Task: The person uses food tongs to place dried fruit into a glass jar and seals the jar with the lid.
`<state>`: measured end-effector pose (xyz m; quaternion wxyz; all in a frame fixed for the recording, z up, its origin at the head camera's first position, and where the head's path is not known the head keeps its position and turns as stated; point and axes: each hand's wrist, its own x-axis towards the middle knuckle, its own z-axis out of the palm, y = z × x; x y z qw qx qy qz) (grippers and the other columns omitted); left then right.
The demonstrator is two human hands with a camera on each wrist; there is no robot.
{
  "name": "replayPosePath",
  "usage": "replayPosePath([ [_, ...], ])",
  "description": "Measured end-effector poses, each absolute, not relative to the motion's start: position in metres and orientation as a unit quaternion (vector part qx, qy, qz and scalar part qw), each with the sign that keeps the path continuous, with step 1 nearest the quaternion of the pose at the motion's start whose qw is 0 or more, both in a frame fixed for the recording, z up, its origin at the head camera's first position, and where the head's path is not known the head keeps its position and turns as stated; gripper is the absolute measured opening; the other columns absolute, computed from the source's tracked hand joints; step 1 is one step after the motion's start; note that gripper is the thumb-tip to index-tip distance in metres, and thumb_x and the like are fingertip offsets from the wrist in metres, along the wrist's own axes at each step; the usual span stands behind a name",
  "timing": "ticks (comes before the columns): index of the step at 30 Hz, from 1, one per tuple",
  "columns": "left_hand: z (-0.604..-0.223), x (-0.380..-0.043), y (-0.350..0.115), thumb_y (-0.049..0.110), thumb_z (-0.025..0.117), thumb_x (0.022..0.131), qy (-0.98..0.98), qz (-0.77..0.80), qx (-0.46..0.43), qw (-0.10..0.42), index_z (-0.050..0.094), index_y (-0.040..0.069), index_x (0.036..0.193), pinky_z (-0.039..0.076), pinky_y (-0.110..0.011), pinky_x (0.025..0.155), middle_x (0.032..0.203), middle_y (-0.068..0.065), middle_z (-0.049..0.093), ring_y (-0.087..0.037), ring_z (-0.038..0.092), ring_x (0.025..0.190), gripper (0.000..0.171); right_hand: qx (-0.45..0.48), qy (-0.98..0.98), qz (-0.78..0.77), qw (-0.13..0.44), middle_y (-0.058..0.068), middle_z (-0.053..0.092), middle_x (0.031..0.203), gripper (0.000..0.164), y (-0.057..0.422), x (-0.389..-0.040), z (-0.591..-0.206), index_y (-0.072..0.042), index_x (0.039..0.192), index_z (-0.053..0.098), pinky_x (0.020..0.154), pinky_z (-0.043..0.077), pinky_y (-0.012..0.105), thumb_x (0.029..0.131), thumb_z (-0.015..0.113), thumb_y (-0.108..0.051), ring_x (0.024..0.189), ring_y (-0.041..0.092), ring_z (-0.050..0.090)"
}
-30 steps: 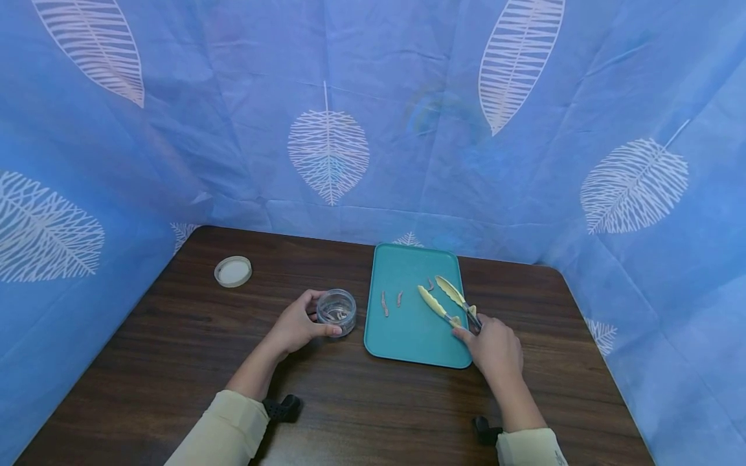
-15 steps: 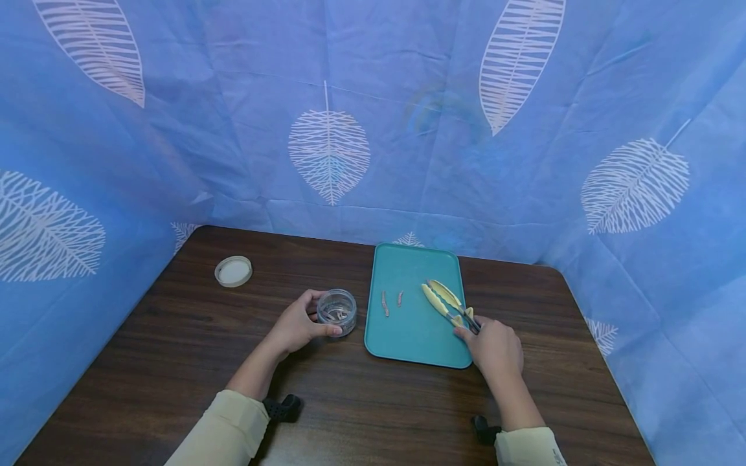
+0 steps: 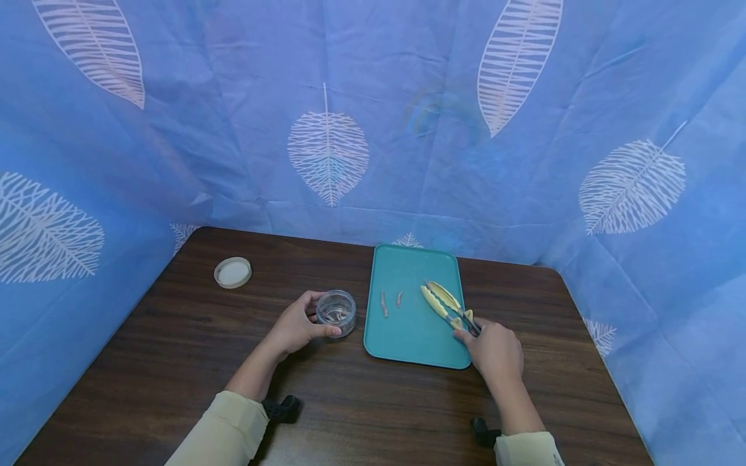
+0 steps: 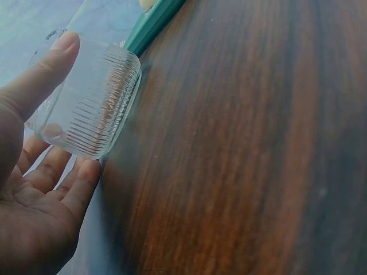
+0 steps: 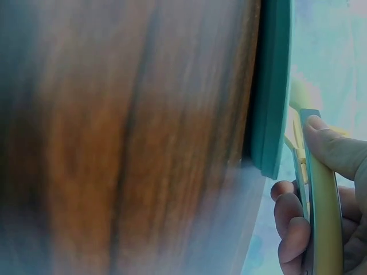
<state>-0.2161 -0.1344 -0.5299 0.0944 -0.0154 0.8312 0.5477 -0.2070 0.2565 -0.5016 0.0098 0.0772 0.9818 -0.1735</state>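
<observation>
My left hand (image 3: 298,325) holds a clear jar (image 3: 336,313) upright on the table, thumb on the near side and fingers round the other. Several small brownish pieces lie in its bottom. In the left wrist view the jar's ribbed wall (image 4: 94,123) shows. My right hand (image 3: 497,348) grips yellow-tipped tongs (image 3: 443,304) over the right part of a teal tray (image 3: 414,343). The tongs' tips are nearly together, and a sliver of a small piece shows at them. Two thin brownish strips, a longer strip (image 3: 384,304) and a shorter strip (image 3: 399,299), lie on the tray.
A round white-centred lid (image 3: 232,272) lies at the table's back left. The dark wood table (image 3: 192,362) meets a blue leaf-patterned cloth (image 3: 419,162) behind and at both sides.
The tongs' tips have drawn closer together over the small curved piece at the tray's right, which is now mostly hidden. My left hand and the jar stay in place.
</observation>
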Motion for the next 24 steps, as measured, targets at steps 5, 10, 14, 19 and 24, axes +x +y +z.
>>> replayPosePath([
  [5, -0.532, -0.216, -0.135, 0.031, 0.097, 0.084, 0.83, 0.549, -0.017, 0.096, 0.051, 0.012, 0.157, 0.056, -0.054, 0.113, 0.148, -0.016, 0.063, -0.04, 0.062, 0.141, 0.088, 0.081, 0.981, -0.177, 0.011, 0.017, 0.075, 0.086, 0.067, 0.255, -0.204, -0.501, -0.001, 0.147, 0.066, 0.052, 0.039, 0.033, 0.097, 0.081, -0.045, 0.063, 0.025, 0.054],
  [10, -0.532, -0.216, -0.135, 0.032, 0.097, 0.083, 0.831, 0.547, -0.018, 0.1, 0.051, 0.012, 0.157, 0.057, -0.054, 0.112, 0.149, -0.016, 0.063, -0.04, 0.062, 0.142, 0.089, 0.083, 0.98, -0.179, 0.015, 0.023, 0.077, 0.097, 0.068, 0.252, -0.201, -0.497, -0.002, 0.148, 0.065, 0.053, 0.04, 0.034, 0.098, 0.081, -0.045, 0.064, 0.025, 0.055],
  [14, -0.532, -0.217, -0.136, 0.032, 0.097, 0.084, 0.83, 0.548, -0.018, 0.1, 0.051, 0.012, 0.157, 0.056, -0.055, 0.113, 0.149, -0.016, 0.063, -0.04, 0.062, 0.142, 0.088, 0.08, 0.98, -0.184, 0.008, 0.028, 0.077, 0.116, 0.068, 0.247, -0.198, -0.492, -0.002, 0.147, 0.066, 0.054, 0.04, 0.032, 0.098, 0.081, -0.046, 0.068, 0.025, 0.058],
  [19, -0.532, -0.217, -0.136, 0.032, 0.097, 0.084, 0.83, 0.549, -0.019, 0.099, 0.052, 0.013, 0.157, 0.056, -0.055, 0.113, 0.148, -0.015, 0.064, -0.039, 0.062, 0.142, 0.088, 0.079, 0.98, -0.185, 0.0, 0.029, 0.074, 0.13, 0.069, 0.237, -0.195, -0.487, -0.002, 0.147, 0.066, 0.055, 0.041, 0.031, 0.097, 0.082, -0.046, 0.074, 0.025, 0.062],
  [24, -0.532, -0.217, -0.136, 0.032, 0.097, 0.084, 0.83, 0.549, -0.019, 0.099, 0.051, 0.013, 0.157, 0.056, -0.055, 0.113, 0.148, -0.015, 0.064, -0.039, 0.062, 0.141, 0.088, 0.08, 0.981, -0.177, -0.01, 0.029, 0.071, 0.139, 0.069, 0.231, -0.193, -0.485, -0.003, 0.146, 0.067, 0.058, 0.044, 0.031, 0.095, 0.084, -0.046, 0.085, 0.03, 0.069],
])
